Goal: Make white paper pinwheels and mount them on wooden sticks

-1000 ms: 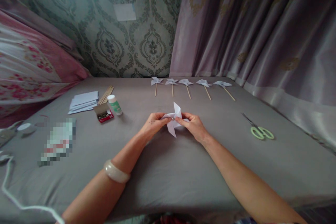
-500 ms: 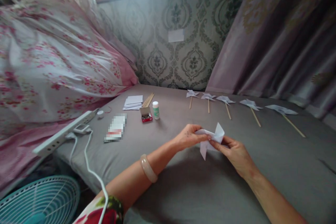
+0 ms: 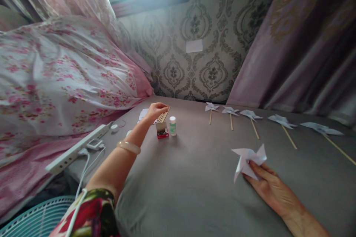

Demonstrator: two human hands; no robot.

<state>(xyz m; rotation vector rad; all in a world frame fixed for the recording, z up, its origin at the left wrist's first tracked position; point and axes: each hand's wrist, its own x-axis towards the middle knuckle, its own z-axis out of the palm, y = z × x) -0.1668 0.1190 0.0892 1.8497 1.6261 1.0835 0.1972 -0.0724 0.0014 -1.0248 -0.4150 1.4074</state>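
Observation:
My left hand [image 3: 156,111] reaches to the far side of the bed, its thumb and fingers pinched at the upper end of a wooden stick in a small bundle of sticks [image 3: 162,117]. Part of a stack of white paper [image 3: 142,114] shows behind that hand. My right hand [image 3: 274,187] holds a folded white paper pinwheel [image 3: 248,155] by its middle, the thumb on top and the blades spread. Just in front of the sticks are an open red box [image 3: 162,135] of small metal pieces and a white bottle with a green label [image 3: 172,127].
Several paper pinwheels on sticks [image 3: 229,110] lie in a row along the back right. At left are a white power strip [image 3: 73,150] with cables and a turquoise fan [image 3: 41,214]. One white cable [image 3: 76,211] crosses my left sleeve.
My left hand has let go of the paper pinwheel and moved far left to the sticks. My right hand keeps the pinwheel, now lower and further right. The view has shifted a little.

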